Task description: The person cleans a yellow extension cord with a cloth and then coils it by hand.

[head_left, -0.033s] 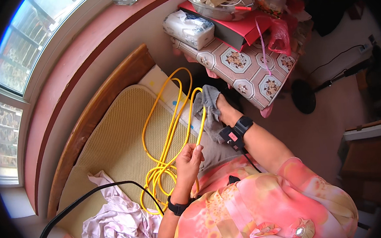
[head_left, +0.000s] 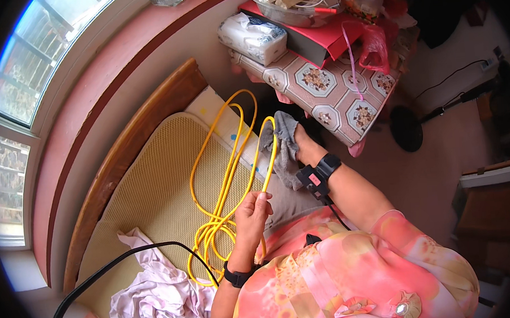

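The left hand (head_left: 253, 215), thumb against fingers, grips a yellow cable (head_left: 215, 223) beside the right edge of the woven mat (head_left: 156, 178). The cable's coils lie over the mat, with its longer loops extending past the mat's far right edge. The right hand (head_left: 305, 145), to the right of the mat, is largely covered by a grey cloth (head_left: 288, 156) next to the cable's bend; how far its fingers close cannot be told. Crumpled pale fabric (head_left: 155, 293) lies at the mat's near end. Beyond the mat, to the right, a desk (head_left: 334, 101) carries a tissue pack (head_left: 253, 44).
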`<state>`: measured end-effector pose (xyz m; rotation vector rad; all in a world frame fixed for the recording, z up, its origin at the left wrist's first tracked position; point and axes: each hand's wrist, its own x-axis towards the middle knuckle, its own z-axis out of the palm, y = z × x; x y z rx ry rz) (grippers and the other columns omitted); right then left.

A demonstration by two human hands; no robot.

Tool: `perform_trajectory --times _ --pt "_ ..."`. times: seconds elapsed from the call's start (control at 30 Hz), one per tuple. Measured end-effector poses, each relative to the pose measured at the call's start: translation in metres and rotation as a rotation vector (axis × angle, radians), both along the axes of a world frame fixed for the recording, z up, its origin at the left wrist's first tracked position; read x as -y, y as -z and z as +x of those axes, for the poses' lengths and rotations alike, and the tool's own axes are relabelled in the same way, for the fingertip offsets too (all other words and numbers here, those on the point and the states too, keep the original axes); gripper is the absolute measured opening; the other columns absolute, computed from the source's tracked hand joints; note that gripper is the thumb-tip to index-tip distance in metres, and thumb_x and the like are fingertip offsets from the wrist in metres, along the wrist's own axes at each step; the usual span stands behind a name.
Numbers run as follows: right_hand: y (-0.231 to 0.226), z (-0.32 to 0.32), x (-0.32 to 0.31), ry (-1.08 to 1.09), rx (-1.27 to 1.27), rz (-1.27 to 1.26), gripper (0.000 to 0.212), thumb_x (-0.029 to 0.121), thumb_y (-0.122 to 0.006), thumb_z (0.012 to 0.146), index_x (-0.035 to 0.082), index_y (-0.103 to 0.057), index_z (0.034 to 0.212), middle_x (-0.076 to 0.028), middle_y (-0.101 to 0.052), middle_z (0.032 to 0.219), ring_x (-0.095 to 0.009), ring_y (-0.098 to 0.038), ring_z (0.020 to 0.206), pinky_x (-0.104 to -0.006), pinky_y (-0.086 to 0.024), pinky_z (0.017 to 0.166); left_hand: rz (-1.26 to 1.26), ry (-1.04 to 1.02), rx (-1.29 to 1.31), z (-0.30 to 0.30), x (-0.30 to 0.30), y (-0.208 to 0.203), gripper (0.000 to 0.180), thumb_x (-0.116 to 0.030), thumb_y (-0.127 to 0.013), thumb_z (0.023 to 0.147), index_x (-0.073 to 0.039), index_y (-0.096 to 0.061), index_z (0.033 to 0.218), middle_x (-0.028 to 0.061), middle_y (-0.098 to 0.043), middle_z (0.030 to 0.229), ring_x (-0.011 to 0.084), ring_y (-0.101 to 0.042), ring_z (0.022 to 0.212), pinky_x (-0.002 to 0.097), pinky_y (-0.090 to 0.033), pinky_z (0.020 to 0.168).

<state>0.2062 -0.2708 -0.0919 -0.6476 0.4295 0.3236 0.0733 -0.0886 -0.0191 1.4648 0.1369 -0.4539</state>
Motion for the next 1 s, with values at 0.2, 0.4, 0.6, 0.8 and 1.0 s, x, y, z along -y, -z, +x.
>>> perform_trajectory --times 0.2,0.4,0.6,0.8,1.0 --pt "0.002 -0.033 0.011 -0.312 0.634 -0.519 0.022 0.018 -0.057 0.078 0.004 -0.054 0.094 -0.007 -0.059 0.083 -0.018 -0.057 0.077 -0.0293 -0.048 0.068 -0.185 0.004 -0.101 0.001 0.006 0.013 0.021 -0.024 -0.047 0.090 -0.003 -0.054 0.091 -0.0008 -0.049 0.063 0.0025 -0.031 0.045 0.0167 -0.024 0.041" --pt "-0.014 -0.090 -0.033 -0.211 0.194 0.181 0.023 0.029 -0.043 0.089 0.009 -0.052 0.098 -0.001 -0.055 0.078 -0.014 -0.055 0.069 -0.0253 -0.046 0.058 -0.069 -0.047 -0.015 0.008 0.016 0.024 0.014 -0.016 -0.051 0.088 -0.002 -0.052 0.091 -0.0006 -0.051 0.065 0.0029 -0.036 0.047 0.0167 -0.028 0.043" --pt "-0.033 -0.024 -0.006 -0.003 -0.213 -0.087 0.024 0.026 -0.042 0.084 0.012 -0.049 0.066 -0.006 -0.050 0.057 -0.021 -0.048 0.044 -0.0325 -0.041 0.039 0.260 0.345 0.198 -0.015 0.000 0.014 0.015 -0.016 -0.050 0.088 -0.002 -0.052 0.083 -0.0031 -0.044 0.060 0.0050 -0.038 0.054 0.0199 -0.034 0.049" --pt "0.001 0.007 -0.022 -0.004 -0.352 -0.206 0.022 0.025 -0.046 0.082 0.010 -0.050 0.067 -0.009 -0.051 0.058 -0.024 -0.050 0.045 -0.0371 -0.042 0.040 0.312 0.451 0.121 -0.027 -0.034 -0.017 0.020 -0.020 -0.046 0.090 -0.002 -0.053 0.082 -0.0010 -0.045 0.058 0.0063 -0.041 0.051 0.0223 -0.035 0.047" --pt "0.022 0.027 -0.047 0.017 -0.422 -0.088 0.021 0.023 -0.048 0.080 0.008 -0.052 0.066 -0.009 -0.052 0.056 -0.025 -0.051 0.045 -0.0388 -0.043 0.041 0.393 0.557 0.063 -0.057 -0.074 -0.046 0.019 -0.019 -0.048 0.089 -0.002 -0.052 0.081 0.0059 -0.049 0.058 0.0124 -0.046 0.051 0.0262 -0.038 0.049"
